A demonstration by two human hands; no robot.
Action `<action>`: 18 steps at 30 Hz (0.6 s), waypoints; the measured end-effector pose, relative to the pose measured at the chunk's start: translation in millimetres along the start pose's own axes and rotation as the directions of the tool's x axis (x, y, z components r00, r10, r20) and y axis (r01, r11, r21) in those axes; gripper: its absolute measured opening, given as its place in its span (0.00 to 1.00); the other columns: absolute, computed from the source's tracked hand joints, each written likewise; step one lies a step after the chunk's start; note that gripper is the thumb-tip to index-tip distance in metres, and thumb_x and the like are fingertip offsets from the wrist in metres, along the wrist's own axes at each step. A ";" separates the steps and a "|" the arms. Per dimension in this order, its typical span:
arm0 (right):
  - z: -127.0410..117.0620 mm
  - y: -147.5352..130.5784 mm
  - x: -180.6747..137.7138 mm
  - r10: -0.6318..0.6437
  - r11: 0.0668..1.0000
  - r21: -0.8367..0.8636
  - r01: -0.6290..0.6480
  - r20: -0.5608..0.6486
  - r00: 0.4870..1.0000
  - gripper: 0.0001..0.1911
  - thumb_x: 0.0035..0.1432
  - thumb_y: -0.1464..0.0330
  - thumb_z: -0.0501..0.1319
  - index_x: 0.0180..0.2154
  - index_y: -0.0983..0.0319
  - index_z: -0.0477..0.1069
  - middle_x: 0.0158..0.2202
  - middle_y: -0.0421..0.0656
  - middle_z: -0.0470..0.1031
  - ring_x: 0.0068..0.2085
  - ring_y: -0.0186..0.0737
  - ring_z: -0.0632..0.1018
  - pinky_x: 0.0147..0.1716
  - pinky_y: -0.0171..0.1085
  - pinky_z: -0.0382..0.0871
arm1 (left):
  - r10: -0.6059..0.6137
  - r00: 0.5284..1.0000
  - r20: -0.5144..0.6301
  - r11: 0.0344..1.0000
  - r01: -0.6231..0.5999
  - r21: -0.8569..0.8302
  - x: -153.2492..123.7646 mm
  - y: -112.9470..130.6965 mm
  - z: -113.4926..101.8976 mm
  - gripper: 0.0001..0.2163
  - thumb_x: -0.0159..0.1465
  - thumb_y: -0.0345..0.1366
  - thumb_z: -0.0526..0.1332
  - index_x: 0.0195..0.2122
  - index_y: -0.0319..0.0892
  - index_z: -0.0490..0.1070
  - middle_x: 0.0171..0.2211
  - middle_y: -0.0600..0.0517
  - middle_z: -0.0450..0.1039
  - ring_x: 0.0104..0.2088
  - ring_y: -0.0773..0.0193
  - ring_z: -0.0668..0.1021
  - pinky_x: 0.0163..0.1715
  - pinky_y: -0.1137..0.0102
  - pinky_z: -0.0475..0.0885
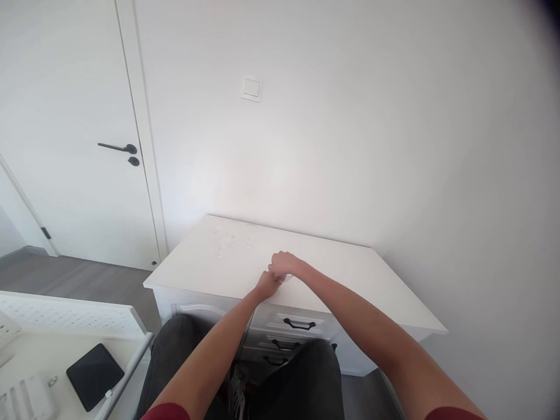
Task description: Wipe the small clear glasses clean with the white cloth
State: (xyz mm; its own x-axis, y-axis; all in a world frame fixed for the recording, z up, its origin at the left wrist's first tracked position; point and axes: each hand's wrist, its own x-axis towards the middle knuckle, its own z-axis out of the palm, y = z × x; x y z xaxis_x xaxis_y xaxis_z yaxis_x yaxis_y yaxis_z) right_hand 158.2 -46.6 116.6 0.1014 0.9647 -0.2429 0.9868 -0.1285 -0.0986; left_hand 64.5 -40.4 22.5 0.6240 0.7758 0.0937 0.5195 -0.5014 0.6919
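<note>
Both my hands meet over the top of a white chest of drawers point(350, 280). My right hand point(284, 263) is curled, fingers pinched on a small clear or pale thing that I cannot make out. My left hand point(268, 286) is closed too, touching the right hand from below near the front edge. Several small clear items point(231, 240), barely visible, stand on the far left part of the top. What my hands hold between them is mostly hidden.
The chest has drawers with dark handles point(299, 324). A white door point(65, 134) with a dark lever handle point(118, 147) is at left, a wall switch point(251, 89) above. A dark tablet point(94, 374) lies on a white surface at lower left. My knees are below.
</note>
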 end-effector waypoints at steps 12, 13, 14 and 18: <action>85.7 32.3 -37.9 0.134 0.514 0.785 0.347 -0.473 0.871 0.36 0.72 0.53 0.36 0.61 0.67 0.70 0.52 0.54 0.80 0.51 0.48 0.82 0.48 0.44 0.77 | 0.053 0.988 0.148 0.993 -0.037 -0.111 10.3 -18.6 8.0 0.13 0.71 0.41 0.62 0.52 0.41 0.73 0.51 0.46 0.75 0.47 0.57 0.79 0.47 0.57 0.77; 98.8 28.7 -41.1 0.181 0.481 0.786 0.388 -0.522 0.834 0.37 0.72 0.52 0.35 0.65 0.66 0.65 0.58 0.54 0.76 0.56 0.49 0.79 0.51 0.45 0.76 | 0.055 0.987 0.152 0.993 -0.037 -0.116 9.8 -18.2 7.4 0.13 0.71 0.42 0.62 0.52 0.40 0.73 0.51 0.47 0.75 0.46 0.57 0.79 0.47 0.58 0.77; 110.8 25.3 -44.3 0.222 0.454 0.783 0.424 -0.561 0.797 0.36 0.72 0.52 0.35 0.68 0.64 0.60 0.63 0.53 0.71 0.61 0.50 0.75 0.54 0.47 0.75 | 0.057 0.986 0.157 0.992 -0.038 -0.120 9.4 -17.9 6.9 0.13 0.71 0.42 0.62 0.51 0.40 0.73 0.50 0.47 0.75 0.46 0.57 0.79 0.46 0.58 0.77; 143.4 19.1 -57.2 0.301 0.485 0.709 0.512 -0.685 0.663 0.32 0.73 0.55 0.45 0.73 0.57 0.47 0.74 0.47 0.49 0.73 0.50 0.55 0.66 0.54 0.61 | 0.070 0.986 0.154 0.988 -0.047 -0.146 8.1 -17.5 5.5 0.14 0.70 0.42 0.62 0.51 0.39 0.73 0.48 0.48 0.76 0.44 0.58 0.80 0.45 0.59 0.78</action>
State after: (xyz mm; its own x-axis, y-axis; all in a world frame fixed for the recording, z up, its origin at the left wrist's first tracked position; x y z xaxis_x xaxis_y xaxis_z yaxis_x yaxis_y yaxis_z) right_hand 153.1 -137.1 -9.8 0.4512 0.7581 0.4708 0.4413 0.2690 -0.8561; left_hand 63.7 -27.5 7.2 0.7413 0.6705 0.0300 0.3989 -0.4761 0.7837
